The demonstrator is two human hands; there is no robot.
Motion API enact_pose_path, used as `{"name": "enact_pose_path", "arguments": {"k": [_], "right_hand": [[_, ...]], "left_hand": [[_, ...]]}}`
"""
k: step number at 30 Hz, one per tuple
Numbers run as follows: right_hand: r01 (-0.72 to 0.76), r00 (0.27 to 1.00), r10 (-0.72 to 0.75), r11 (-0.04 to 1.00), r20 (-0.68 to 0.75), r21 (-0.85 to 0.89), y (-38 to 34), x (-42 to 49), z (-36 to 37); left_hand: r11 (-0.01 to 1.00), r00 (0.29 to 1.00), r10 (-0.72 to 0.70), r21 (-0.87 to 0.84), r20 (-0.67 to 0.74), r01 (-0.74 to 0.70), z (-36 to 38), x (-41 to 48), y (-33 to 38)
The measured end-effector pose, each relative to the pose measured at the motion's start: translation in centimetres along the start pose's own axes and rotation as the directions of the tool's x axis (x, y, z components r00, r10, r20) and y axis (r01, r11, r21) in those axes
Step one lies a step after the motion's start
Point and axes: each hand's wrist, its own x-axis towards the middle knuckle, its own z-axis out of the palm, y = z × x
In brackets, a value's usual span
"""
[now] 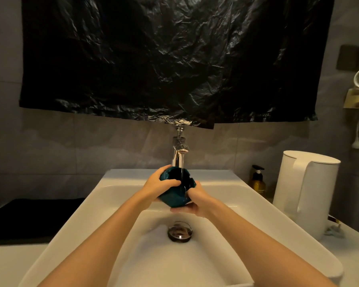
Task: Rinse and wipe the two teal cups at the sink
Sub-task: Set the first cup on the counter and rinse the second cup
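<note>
A teal cup (172, 198) is held tilted over the white sink (116, 195), its mouth turned up toward me under the chrome tap (178, 154). A thin stream of water runs from the tap into the cup. My left hand (157, 184) grips the cup's left side, with the thumb over the rim. My right hand (195, 200) holds it from the right and underneath. Only one teal cup is in view.
The chrome drain plug (180, 231) sits in the basin below my hands. A white electric kettle (305, 191) and an amber pump bottle (257, 180) stand on the counter to the right. A black mat (25, 218) lies at the left. Black plastic sheeting (174, 59) hangs above the tap.
</note>
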Motion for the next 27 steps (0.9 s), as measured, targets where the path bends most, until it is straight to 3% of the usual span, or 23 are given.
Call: {"name": "enact_pose_path", "arguments": {"k": [2,4,6,9,12,15,17,21,23,27], "right_hand": [[-0.045,0.996,0.040,0.996,0.075,0.073,-0.3,0.2,-0.5],[-0.062,0.982,0.058,0.998,0.181,0.020,-0.2,0.2,-0.7],[-0.020,0.995,0.035,0.986,0.090,-0.165,0.4,0.8,-0.9],[0.069,0.979,-0.143,0.901,-0.143,-0.428,1.4,1.8,-1.5],[0.147,0.945,-0.289,0.792,-0.152,-0.592,1.4,1.9,-2.0],[0.109,0.994,-0.102,0.897,0.039,-0.429,1.1,1.7,-1.8],[0.078,0.990,-0.024,0.917,0.140,-0.390,1.3,1.6,-1.4],[0.140,0.976,-0.203,0.863,-0.080,-0.485,1.6,1.3,-1.3],[0.166,0.968,-0.238,0.838,-0.075,-0.519,1.5,1.1,-1.3],[0.120,0.968,-0.035,0.934,0.249,-0.337,0.9,0.3,-0.9]], "left_hand": [[0.995,0.999,-0.013,-0.104,-0.040,0.009,0.3,0.0,-0.1],[0.994,0.994,-0.026,-0.113,-0.102,0.015,0.1,0.0,-0.5],[0.999,0.995,-0.020,-0.036,-0.098,0.016,-0.1,0.1,-0.9],[0.997,0.999,0.011,0.079,-0.031,-0.009,0.2,-0.3,-0.8],[0.994,0.999,0.038,0.101,-0.009,-0.037,0.4,-0.4,-0.6],[0.984,0.996,0.085,0.163,-0.042,-0.077,-0.3,-0.2,-1.1],[0.977,0.994,0.095,0.196,-0.060,-0.082,-0.7,-0.1,-1.5],[0.977,0.996,0.084,0.197,-0.014,-0.079,-0.1,-0.1,-1.3],[0.980,0.997,0.078,0.185,-0.024,-0.072,0.0,-0.1,-1.0],[0.973,0.993,0.094,0.219,-0.075,-0.075,-0.8,0.3,-1.5]]}}
